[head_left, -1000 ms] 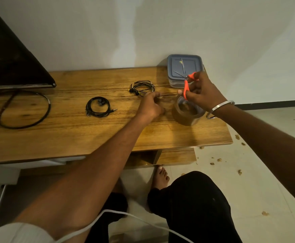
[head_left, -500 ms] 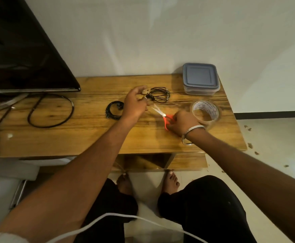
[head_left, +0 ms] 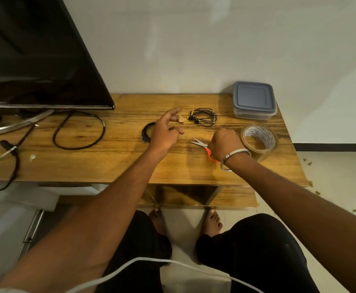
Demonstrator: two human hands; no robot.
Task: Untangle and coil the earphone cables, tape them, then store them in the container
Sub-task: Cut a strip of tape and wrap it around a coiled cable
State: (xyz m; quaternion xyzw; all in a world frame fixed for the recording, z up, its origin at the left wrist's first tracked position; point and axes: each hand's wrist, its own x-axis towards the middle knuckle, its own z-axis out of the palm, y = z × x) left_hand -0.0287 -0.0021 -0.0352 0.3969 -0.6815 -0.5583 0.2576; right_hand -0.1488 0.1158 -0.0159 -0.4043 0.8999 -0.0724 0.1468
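A coiled black earphone [head_left: 146, 132] lies on the wooden table [head_left: 109, 163], partly hidden behind my left hand [head_left: 165, 133]. That hand hovers above it and pinches a small brown piece of tape [head_left: 181, 119] at its fingertips. A second, looser black earphone bundle [head_left: 204, 117] lies just right of the tape piece. My right hand [head_left: 225, 142] rests on the table, closed on the orange handle of the scissors [head_left: 200, 143], whose blades point left. The roll of brown tape [head_left: 259, 141] stands right of that hand. The grey-lidded container [head_left: 254, 100] sits shut at the back right corner.
A black TV [head_left: 35, 56] stands at the back left, with its metal foot [head_left: 18, 125] and a looped black cable [head_left: 79, 132] in front. More cables hang off the left edge. My knees and bare feet are below the table's front edge.
My right hand brought the scissors down from the tape roll to the table. My left hand came away with a cut piece of tape and lifted it over the coiled earphone.
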